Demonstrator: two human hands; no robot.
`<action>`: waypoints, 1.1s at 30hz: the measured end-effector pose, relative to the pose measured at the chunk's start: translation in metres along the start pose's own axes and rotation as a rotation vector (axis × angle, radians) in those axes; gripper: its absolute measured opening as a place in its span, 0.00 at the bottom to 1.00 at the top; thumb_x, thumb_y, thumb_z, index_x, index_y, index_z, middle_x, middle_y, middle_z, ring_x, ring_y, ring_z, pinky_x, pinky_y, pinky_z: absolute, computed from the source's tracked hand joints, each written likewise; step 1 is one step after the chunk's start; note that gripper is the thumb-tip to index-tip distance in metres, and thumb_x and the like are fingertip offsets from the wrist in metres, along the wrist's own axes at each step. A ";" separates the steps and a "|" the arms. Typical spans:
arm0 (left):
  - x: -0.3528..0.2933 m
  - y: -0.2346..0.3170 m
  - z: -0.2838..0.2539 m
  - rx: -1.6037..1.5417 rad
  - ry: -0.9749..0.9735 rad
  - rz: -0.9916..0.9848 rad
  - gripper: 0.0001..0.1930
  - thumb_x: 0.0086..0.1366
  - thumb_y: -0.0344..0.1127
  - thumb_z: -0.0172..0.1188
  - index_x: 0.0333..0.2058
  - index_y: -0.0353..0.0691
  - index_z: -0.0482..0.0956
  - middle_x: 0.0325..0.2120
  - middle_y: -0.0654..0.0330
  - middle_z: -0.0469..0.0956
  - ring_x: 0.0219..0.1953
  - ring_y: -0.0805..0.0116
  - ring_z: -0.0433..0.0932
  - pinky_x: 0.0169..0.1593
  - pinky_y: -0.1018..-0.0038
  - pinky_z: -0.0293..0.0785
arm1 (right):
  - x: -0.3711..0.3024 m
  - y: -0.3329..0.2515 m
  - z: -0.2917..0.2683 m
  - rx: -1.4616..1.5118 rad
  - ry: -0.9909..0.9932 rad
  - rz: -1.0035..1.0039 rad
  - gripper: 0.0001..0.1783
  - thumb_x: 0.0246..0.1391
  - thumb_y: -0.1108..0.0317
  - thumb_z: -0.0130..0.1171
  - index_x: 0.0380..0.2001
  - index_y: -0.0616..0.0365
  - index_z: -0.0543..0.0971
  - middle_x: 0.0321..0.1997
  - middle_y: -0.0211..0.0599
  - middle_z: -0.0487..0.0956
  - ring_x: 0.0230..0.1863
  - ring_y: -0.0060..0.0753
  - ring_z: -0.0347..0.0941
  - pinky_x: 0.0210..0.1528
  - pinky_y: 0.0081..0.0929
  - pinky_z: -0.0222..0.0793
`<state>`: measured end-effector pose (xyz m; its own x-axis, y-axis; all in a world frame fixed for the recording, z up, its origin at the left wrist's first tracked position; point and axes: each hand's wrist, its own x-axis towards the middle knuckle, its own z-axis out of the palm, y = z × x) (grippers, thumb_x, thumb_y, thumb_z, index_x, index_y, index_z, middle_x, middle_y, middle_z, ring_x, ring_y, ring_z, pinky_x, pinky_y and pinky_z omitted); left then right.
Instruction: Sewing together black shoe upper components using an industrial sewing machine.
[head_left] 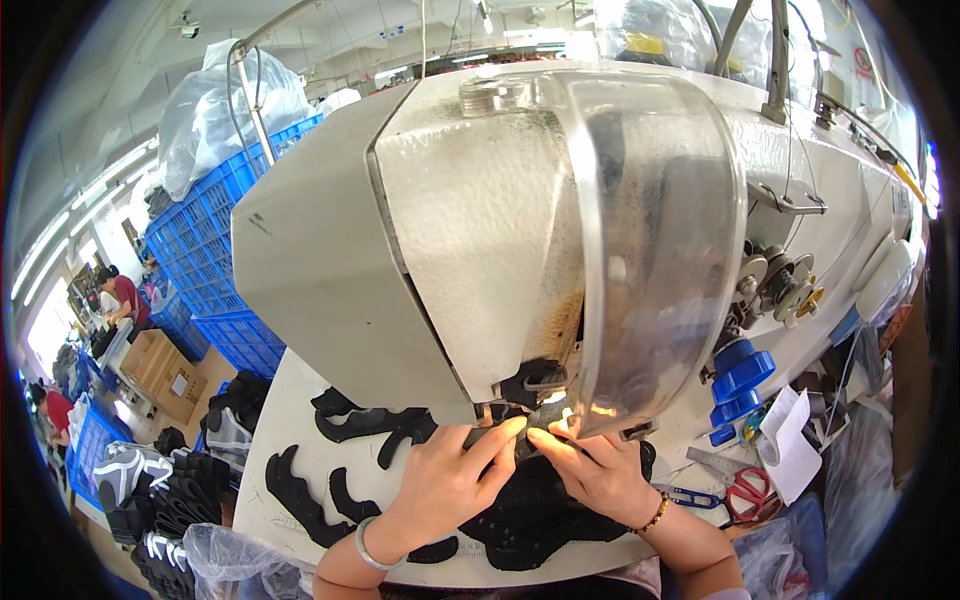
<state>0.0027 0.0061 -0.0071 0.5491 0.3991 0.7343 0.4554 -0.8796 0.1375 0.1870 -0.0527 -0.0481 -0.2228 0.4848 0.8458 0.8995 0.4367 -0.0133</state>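
My left hand and my right hand meet under the head of a large pale sewing machine. Their fingertips pinch a small dark fabric piece from both sides, close to the lit needle area. The needle itself is hidden by the machine and my fingers. Below my hands lies a heap of black cut pieces on the white table. More curved black pieces are spread to the left of my left hand, some partly under my wrist.
Red-handled scissors, a blue tool and white paper lie at the right. Blue crates are stacked behind left. Shoe parts are piled beside the table's left edge. Two people are far left.
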 end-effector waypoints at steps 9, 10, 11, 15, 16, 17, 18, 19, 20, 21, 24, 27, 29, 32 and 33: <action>0.000 -0.005 0.000 0.021 0.011 0.017 0.15 0.50 0.30 0.62 0.40 0.46 0.80 0.25 0.59 0.70 0.17 0.67 0.72 0.17 0.77 0.68 | 0.000 0.001 0.004 -0.017 -0.005 -0.016 0.24 0.36 0.73 0.66 0.43 0.43 0.81 0.39 0.21 0.74 0.39 0.27 0.71 0.39 0.21 0.65; -0.001 -0.006 0.001 0.017 0.000 0.004 0.15 0.50 0.30 0.62 0.40 0.46 0.80 0.25 0.59 0.69 0.17 0.67 0.72 0.17 0.77 0.68 | 0.000 0.001 0.005 -0.021 -0.008 -0.016 0.24 0.36 0.73 0.66 0.43 0.43 0.81 0.39 0.21 0.74 0.39 0.27 0.71 0.39 0.21 0.65; 0.000 -0.007 0.002 0.013 -0.011 -0.007 0.15 0.50 0.31 0.63 0.40 0.46 0.80 0.24 0.59 0.69 0.17 0.67 0.72 0.16 0.77 0.68 | 0.000 0.002 0.005 -0.013 -0.018 -0.004 0.24 0.36 0.73 0.66 0.43 0.43 0.81 0.39 0.21 0.74 0.40 0.28 0.71 0.40 0.21 0.65; -0.001 -0.006 0.003 -0.006 0.016 0.014 0.15 0.50 0.31 0.63 0.39 0.47 0.80 0.24 0.59 0.68 0.17 0.68 0.72 0.16 0.77 0.67 | 0.001 0.001 0.002 -0.020 -0.001 0.000 0.24 0.37 0.73 0.67 0.43 0.43 0.81 0.39 0.23 0.74 0.39 0.26 0.71 0.39 0.21 0.66; -0.001 -0.005 0.003 0.015 0.007 -0.005 0.15 0.50 0.31 0.63 0.39 0.47 0.80 0.24 0.60 0.68 0.17 0.68 0.71 0.16 0.76 0.68 | 0.001 0.000 0.001 -0.020 -0.001 0.000 0.24 0.37 0.73 0.67 0.43 0.43 0.81 0.39 0.23 0.74 0.39 0.26 0.71 0.39 0.21 0.66; -0.002 -0.004 0.003 0.035 -0.002 -0.024 0.15 0.49 0.31 0.63 0.39 0.48 0.80 0.24 0.60 0.68 0.17 0.67 0.71 0.16 0.76 0.68 | 0.001 0.000 0.001 0.011 -0.017 0.018 0.24 0.37 0.73 0.67 0.43 0.44 0.81 0.39 0.23 0.74 0.38 0.26 0.71 0.38 0.21 0.67; -0.002 -0.004 0.004 0.034 0.000 -0.021 0.15 0.49 0.31 0.63 0.39 0.48 0.80 0.24 0.60 0.68 0.17 0.67 0.71 0.16 0.76 0.68 | 0.001 0.000 0.000 0.039 -0.030 0.034 0.24 0.38 0.73 0.67 0.43 0.44 0.81 0.38 0.24 0.73 0.38 0.26 0.72 0.37 0.20 0.68; -0.002 -0.004 0.004 0.032 0.028 -0.007 0.15 0.49 0.31 0.63 0.39 0.48 0.80 0.24 0.59 0.68 0.17 0.67 0.71 0.15 0.76 0.68 | 0.002 0.000 0.000 0.035 -0.028 0.034 0.24 0.38 0.73 0.67 0.43 0.44 0.81 0.38 0.24 0.73 0.38 0.26 0.72 0.37 0.20 0.68; -0.001 -0.005 0.005 0.029 0.056 0.007 0.15 0.49 0.31 0.63 0.39 0.48 0.80 0.25 0.59 0.68 0.17 0.67 0.71 0.15 0.75 0.68 | 0.003 -0.001 0.001 0.061 -0.031 0.032 0.24 0.38 0.73 0.67 0.43 0.45 0.81 0.38 0.25 0.73 0.38 0.26 0.72 0.37 0.21 0.69; -0.001 -0.004 0.005 0.025 0.057 0.011 0.15 0.49 0.31 0.63 0.39 0.48 0.80 0.25 0.59 0.68 0.17 0.67 0.71 0.15 0.75 0.68 | 0.003 -0.001 0.000 0.084 -0.036 0.030 0.24 0.38 0.74 0.67 0.44 0.45 0.80 0.37 0.25 0.73 0.38 0.26 0.73 0.37 0.22 0.70; 0.001 -0.003 0.004 0.057 0.042 -0.007 0.14 0.49 0.31 0.63 0.38 0.48 0.80 0.25 0.59 0.68 0.16 0.67 0.69 0.16 0.75 0.68 | 0.005 -0.002 -0.003 0.112 -0.062 0.060 0.23 0.39 0.74 0.66 0.43 0.46 0.80 0.38 0.27 0.73 0.40 0.28 0.73 0.40 0.25 0.71; 0.002 0.000 0.003 0.058 0.059 -0.011 0.13 0.48 0.31 0.63 0.36 0.48 0.80 0.26 0.59 0.69 0.16 0.67 0.69 0.14 0.75 0.68 | 0.003 0.001 0.000 0.106 -0.050 0.038 0.23 0.39 0.75 0.66 0.44 0.47 0.80 0.38 0.28 0.74 0.40 0.30 0.74 0.39 0.27 0.71; 0.005 0.008 -0.004 0.054 -0.037 -0.107 0.13 0.47 0.23 0.61 0.35 0.39 0.80 0.32 0.57 0.79 0.29 0.61 0.78 0.30 0.71 0.73 | 0.005 0.001 -0.001 0.100 -0.047 0.036 0.23 0.40 0.74 0.66 0.44 0.47 0.80 0.38 0.29 0.74 0.40 0.31 0.74 0.39 0.27 0.71; 0.003 -0.001 -0.005 0.161 0.033 0.058 0.14 0.47 0.24 0.61 0.36 0.41 0.81 0.34 0.60 0.78 0.33 0.62 0.77 0.34 0.71 0.73 | 0.006 -0.002 -0.004 0.100 -0.062 0.065 0.23 0.40 0.74 0.66 0.44 0.47 0.80 0.39 0.30 0.74 0.41 0.33 0.74 0.39 0.27 0.71; 0.005 -0.001 -0.010 0.164 0.025 0.053 0.14 0.47 0.24 0.61 0.36 0.41 0.81 0.34 0.60 0.78 0.33 0.62 0.77 0.34 0.71 0.73 | 0.006 -0.004 -0.004 0.114 -0.082 0.091 0.23 0.40 0.74 0.66 0.45 0.46 0.80 0.39 0.30 0.74 0.40 0.34 0.74 0.39 0.27 0.71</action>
<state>-0.0017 0.0063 0.0028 0.5586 0.3453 0.7542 0.5361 -0.8441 -0.0106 0.1834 -0.0547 -0.0412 -0.1761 0.5843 0.7922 0.8699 0.4690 -0.1526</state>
